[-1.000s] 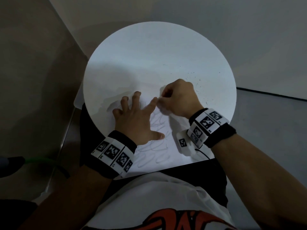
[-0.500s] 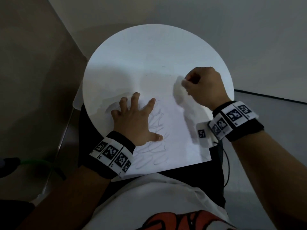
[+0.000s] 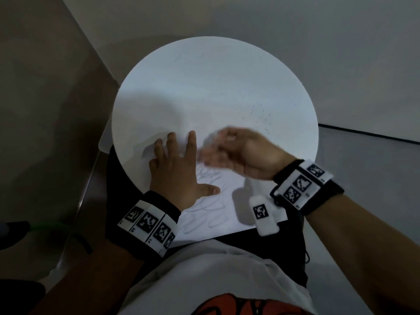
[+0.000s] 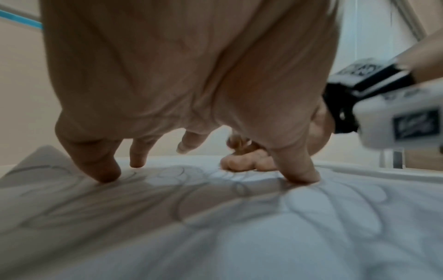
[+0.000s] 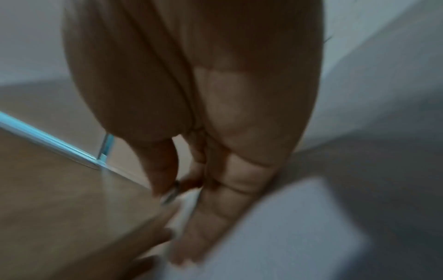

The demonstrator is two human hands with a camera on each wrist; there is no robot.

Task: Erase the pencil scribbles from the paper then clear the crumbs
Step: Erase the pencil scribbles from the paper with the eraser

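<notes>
The left hand (image 3: pixel 177 176) lies flat on the paper (image 3: pixel 229 205) with its fingers spread and straight, the fingertips (image 4: pixel 105 174) pressing the sheet down onto the round white table (image 3: pixel 204 87). The paper lies on the near part of the table, its near edge reaching the table's rim by the person's lap. Looping pencil scribbles (image 3: pixel 209 212) show on the sheet beside the left thumb and run toward the near edge — from the left wrist view they spread as grey loops all around the pressing fingers.

The right hand (image 3: pixel 241 151) is over the paper just to the right of the left hand's fingers, smeared by motion blur. In the right wrist view its thumb and fingers (image 5: pixel 227 189) are drawn together, and something small and reddish shows between them, too blurred to name — so I cannot tell whether it grips anything.

Dark eraser crumbs (image 3: pixel 261 117) lie scattered on the white surface beyond the right hand, toward the table's right side, well apart from the scribbles.

Both wrists wear black bands with white marker tags (image 3: pixel 300 185).
</notes>
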